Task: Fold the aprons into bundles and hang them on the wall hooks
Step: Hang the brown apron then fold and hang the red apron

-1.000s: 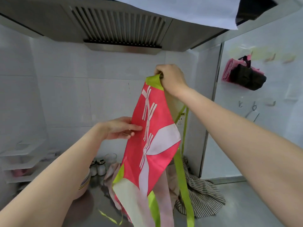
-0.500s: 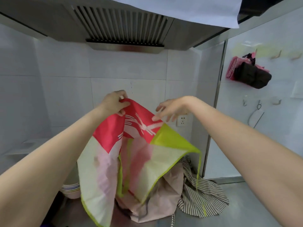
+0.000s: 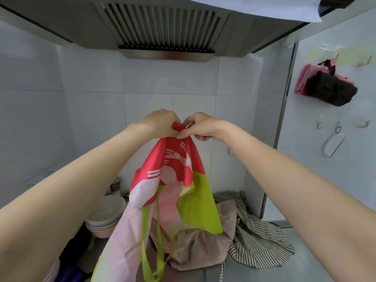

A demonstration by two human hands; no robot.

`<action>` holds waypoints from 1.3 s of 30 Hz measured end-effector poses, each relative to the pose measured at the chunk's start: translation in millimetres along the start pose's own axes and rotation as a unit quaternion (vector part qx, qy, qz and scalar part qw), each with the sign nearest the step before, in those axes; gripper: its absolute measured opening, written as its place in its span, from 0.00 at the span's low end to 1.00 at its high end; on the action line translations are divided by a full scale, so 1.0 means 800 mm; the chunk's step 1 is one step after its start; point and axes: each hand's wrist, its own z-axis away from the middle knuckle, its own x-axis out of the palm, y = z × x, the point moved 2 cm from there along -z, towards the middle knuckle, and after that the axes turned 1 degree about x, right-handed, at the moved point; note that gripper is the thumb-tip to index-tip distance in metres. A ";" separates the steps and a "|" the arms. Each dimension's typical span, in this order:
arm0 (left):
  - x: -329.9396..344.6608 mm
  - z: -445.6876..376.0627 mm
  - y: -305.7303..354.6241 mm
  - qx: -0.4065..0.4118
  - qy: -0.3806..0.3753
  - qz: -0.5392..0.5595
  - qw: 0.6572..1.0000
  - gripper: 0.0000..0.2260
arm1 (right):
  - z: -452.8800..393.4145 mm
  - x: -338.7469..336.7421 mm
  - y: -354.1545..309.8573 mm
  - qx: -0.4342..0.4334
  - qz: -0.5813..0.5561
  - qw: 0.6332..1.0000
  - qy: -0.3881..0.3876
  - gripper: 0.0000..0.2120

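Running along the bottom of the view is a grey steel counter (image 3: 301,259), backed by pale tiled walls (image 3: 91,110), with one ribbed range hood (image 3: 162,27) overhead. At the left of the counter stands one stack of bowls (image 3: 105,216), and behind it a small jar or two, too blurred to count.

Two bare arms reach forward and meet in the middle, in front of the tiles. The left hand (image 3: 160,122) has its fingers curled round a bunched red corner of the red and green apron (image 3: 175,188). Touching it, the right hand (image 3: 201,126) pinches the same top edge between thumb and fingers. The apron hangs from the two hands with its long axis vertical, gathered narrow at the top and spreading downward; its pale lower part and green straps (image 3: 150,259) trail to the counter.

Behind it two more aprons lie crumpled on the counter: a beige one (image 3: 205,245) and, just beside it to the right, a striped one (image 3: 258,243).

On the right wall one pink and black bundle (image 3: 325,86) hangs from a hook in the upper row. Below it a few small hooks (image 3: 362,124) are in view, one carrying a wire loop (image 3: 333,143).
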 end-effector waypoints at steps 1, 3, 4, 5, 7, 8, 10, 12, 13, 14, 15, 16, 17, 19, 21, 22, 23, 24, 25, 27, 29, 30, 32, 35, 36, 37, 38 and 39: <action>0.002 -0.002 0.001 -0.002 -0.007 0.006 1.000 0.13 | 0.000 0.001 0.000 0.005 0.047 0.999 -0.006 0.19; 0.003 -0.004 0.001 -0.012 0.005 0.016 1.000 0.10 | 0.001 0.007 0.002 0.021 0.141 0.990 -0.016 0.24; 0.003 -0.005 -0.001 -0.026 0.021 0.019 0.999 0.11 | 0.000 0.012 0.007 0.034 0.167 0.985 -0.025 0.26; 0.002 -0.006 -0.005 -0.043 0.040 0.024 0.998 0.13 | -0.001 0.016 0.013 0.047 0.173 0.983 -0.037 0.27; 0.002 -0.009 -0.017 -0.080 0.068 0.037 0.994 0.14 | -0.003 0.027 0.027 0.068 0.159 0.984 -0.047 0.27; 0.001 -0.009 -0.022 -0.098 0.077 0.047 0.991 0.14 | -0.005 0.029 0.034 0.074 0.171 0.982 -0.027 0.28; -0.001 -0.010 -0.036 -0.145 0.096 0.099 0.980 0.14 | -0.006 0.028 0.047 0.080 0.246 0.965 0.049 0.26; -0.004 -0.010 -0.047 -0.188 0.114 0.232 0.948 0.11 | -0.007 0.025 0.060 0.094 0.273 0.954 0.076 0.24; -0.008 -0.007 -0.048 -0.200 0.116 0.335 0.913 0.09 | -0.009 0.026 0.066 0.100 0.272 0.956 0.052 0.25; -0.011 -0.002 -0.047 -0.207 0.110 0.433 0.870 0.07 | -0.011 0.031 0.072 0.106 0.276 0.955 0.016 0.28; -0.015 0.003 -0.045 -0.204 0.090 0.506 0.833 0.05 | -0.014 0.036 0.081 0.106 0.287 0.952 -0.012 0.32; -0.018 0.006 -0.043 -0.190 0.060 0.549 0.811 0.06 | -0.018 0.042 0.089 0.101 0.304 0.947 -0.023 0.38; -0.021 0.009 -0.040 -0.170 0.023 0.574 0.801 0.06 | -0.023 0.049 0.096 0.092 0.307 0.947 -0.010 0.42; -0.028 0.015 -0.032 -0.128 -0.033 0.599 0.789 0.07 | -0.025 0.058 0.099 0.072 0.237 0.966 0.072 0.42; -0.033 0.016 -0.030 -0.113 -0.048 0.607 0.785 0.07 | -0.023 0.056 0.090 0.035 0.051 0.971 0.230 0.31; -0.033 0.017 -0.032 -0.113 -0.047 0.609 0.784 0.07 | -0.021 0.052 0.085 0.027 -0.043 0.953 0.299 0.23; -0.032 0.017 -0.037 -0.117 -0.041 0.610 0.783 0.07 | -0.019 0.047 0.080 0.027 -0.097 0.934 0.343 0.15; -0.030 0.016 -0.043 -0.125 -0.031 0.604 0.787 0.07 | -0.018 0.041 0.074 0.029 -0.115 0.925 0.362 0.10; -0.028 0.016 -0.051 -0.137 -0.017 0.587 0.798 0.07 | -0.015 0.033 0.069 0.027 -0.103 0.924 0.368 0.09; -0.020 0.016 -0.072 -0.162 0.011 0.474 0.866 0.06 | -0.008 0.011 0.060 0.017 -0.011 0.929 0.369 0.10; -0.009 0.017 -0.091 -0.166 0.011 0.296 0.941 0.09 | -0.004 -0.013 0.054 0.021 0.063 0.921 0.384 0.12; -0.003 0.017 -0.096 -0.163 0.003 0.235 0.958 0.11 | -0.004 -0.024 0.050 0.020 0.085 0.917 0.389 0.14; 0.007 0.015 -0.098 -0.164 -0.001 0.156 0.974 0.14 | -0.008 -0.036 0.040 0.008 0.145 0.914 0.380 0.19; 0.017 0.007 -0.093 -0.178 -0.007 0.063 0.982 0.14 | -0.015 -0.043 0.025 0.015 0.220 0.928 0.301 0.20; 0.020 0.004 -0.093 -0.186 -0.004 0.054 0.981 0.14 | -0.017 -0.045 0.022 0.038 0.252 0.935 0.248 0.20; 0.023 0.001 -0.092 -0.195 -0.001 0.056 0.979 0.13 | -0.017 -0.046 0.020 0.072 0.283 0.940 0.177 0.20; 0.025 0.000 -0.092 -0.204 -0.001 0.065 0.977 0.12 | -0.015 -0.047 0.020 0.107 0.296 0.944 0.096 0.22; 0.027 -0.003 -0.090 -0.204 -0.002 0.075 0.976 0.12 | -0.010 -0.048 0.018 0.136 0.279 0.950 0.020 0.24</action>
